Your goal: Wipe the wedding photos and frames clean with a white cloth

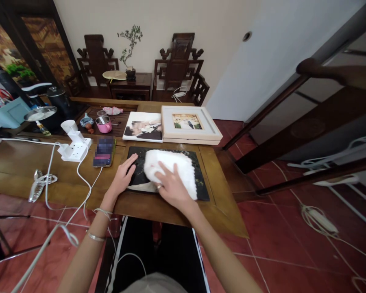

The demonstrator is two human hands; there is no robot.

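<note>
A dark, speckled flat panel (203,188) lies on the wooden table in front of me. My left hand (124,176) rests at the panel's left edge, its fingers stretched out and the thumb apart, with nothing in it. On the panel lies a white fluffy cloth (183,167), covering much of its middle and right. My right hand (172,185) presses down on this cloth with the fingers spread, not wrapped around it. A pale strip of uncertain kind shows along the panel's near edge, partly under my right hand.
Behind the panel are a photo print (142,127) and a framed picture (191,124). To the left lie a phone (104,152), a white power strip (77,149) with trailing cables, a pink cup (104,125) and a hair claw (40,185). A wooden chair (293,118) stands right.
</note>
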